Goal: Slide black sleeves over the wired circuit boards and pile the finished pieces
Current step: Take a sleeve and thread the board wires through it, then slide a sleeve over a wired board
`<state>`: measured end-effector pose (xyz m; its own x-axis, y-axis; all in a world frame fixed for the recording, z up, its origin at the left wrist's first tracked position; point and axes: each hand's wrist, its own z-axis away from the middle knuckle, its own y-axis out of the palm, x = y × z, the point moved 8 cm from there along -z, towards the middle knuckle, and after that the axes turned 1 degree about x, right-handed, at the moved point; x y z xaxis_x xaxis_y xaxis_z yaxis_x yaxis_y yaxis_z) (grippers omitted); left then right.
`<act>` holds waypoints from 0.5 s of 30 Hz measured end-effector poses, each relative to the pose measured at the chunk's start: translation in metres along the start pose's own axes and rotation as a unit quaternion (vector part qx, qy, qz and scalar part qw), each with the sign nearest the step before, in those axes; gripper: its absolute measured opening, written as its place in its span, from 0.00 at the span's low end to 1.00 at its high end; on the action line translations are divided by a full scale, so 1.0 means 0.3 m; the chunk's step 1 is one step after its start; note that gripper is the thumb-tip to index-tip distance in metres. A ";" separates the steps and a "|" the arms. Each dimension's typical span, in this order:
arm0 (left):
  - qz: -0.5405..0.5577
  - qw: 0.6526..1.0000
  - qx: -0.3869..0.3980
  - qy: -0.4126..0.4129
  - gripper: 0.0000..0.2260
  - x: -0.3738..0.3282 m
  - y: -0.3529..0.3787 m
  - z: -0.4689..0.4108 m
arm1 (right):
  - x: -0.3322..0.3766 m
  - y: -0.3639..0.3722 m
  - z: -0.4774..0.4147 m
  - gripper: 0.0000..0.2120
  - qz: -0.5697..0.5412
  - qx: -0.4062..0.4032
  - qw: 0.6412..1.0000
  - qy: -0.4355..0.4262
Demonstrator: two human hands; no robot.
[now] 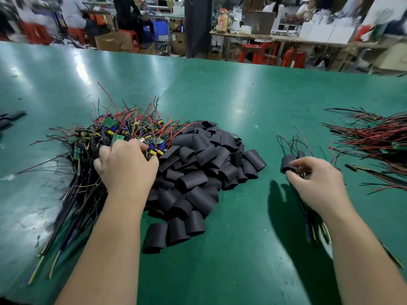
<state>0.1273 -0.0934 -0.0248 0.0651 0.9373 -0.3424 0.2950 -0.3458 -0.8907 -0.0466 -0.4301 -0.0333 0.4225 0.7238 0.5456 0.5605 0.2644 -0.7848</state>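
Head view: the left hand [126, 166] curls its fingers into the wired circuit boards [114, 133]; whether they grip one is hidden. The right hand [317, 181] pinches a sleeved piece [288, 164] above the green desk [242, 95], between the loose black sleeves [204, 172] and the finished pile [374, 137].

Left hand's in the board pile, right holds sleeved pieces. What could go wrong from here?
The left hand digs into the tangled board pile; pulling one board may drag several by their wires into the loose sleeves. The right hand pinches the sleeved pieces, so a sleeve might slip off before reaching the finished pile.
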 end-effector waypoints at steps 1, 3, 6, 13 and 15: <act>-0.007 1.000 -0.001 0.003 0.12 -0.004 -0.003 0.003 | 0.016 0.014 0.006 0.07 -0.007 0.008 1.000 -0.012; -0.010 1.000 -0.013 0.004 0.09 -0.007 -0.010 0.003 | 0.031 0.037 0.014 0.06 -0.021 0.021 0.999 -0.025; -0.016 0.999 -0.030 -0.001 0.05 -0.001 -0.012 -0.001 | 0.038 0.050 0.023 0.04 -0.044 0.030 0.998 -0.027; -0.015 0.999 -0.035 0.011 0.04 -0.022 -0.003 0.005 | 0.051 0.043 0.030 0.05 -0.067 0.023 0.997 -0.024; 0.001 0.999 -0.043 0.015 0.05 -0.022 -0.005 0.006 | 0.056 0.041 0.033 0.05 -0.075 0.019 0.997 -0.026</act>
<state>0.1248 -0.0992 -0.0217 0.0945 0.9379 -0.3339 0.3751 -0.3442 -0.8607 -0.0396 -0.4084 -0.0366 0.2976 0.7056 0.6431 0.5865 0.3964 -0.7063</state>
